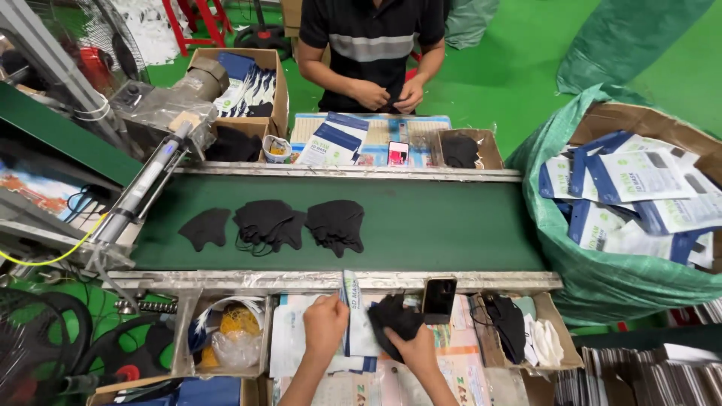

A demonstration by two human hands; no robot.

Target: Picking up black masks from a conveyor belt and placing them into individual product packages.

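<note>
My left hand [325, 325] holds a white and blue mask pouch [353, 316] upright by its edge, near the conveyor's front rail. My right hand [416, 349] grips a bundle of black face masks [393, 316] right beside the pouch's open side. Further black masks [271, 223] lie in three piles on the green conveyor belt [444, 225]. Across the belt a person in a dark striped shirt has both hands [391, 95] together at the waist.
A phone [438, 299] leans on the front rail. A small box of black and white masks [519, 323] sits to my right. A green sack of filled pouches [639, 195] stands at right. Cardboard boxes, pouches and another phone [398, 153] line the far side.
</note>
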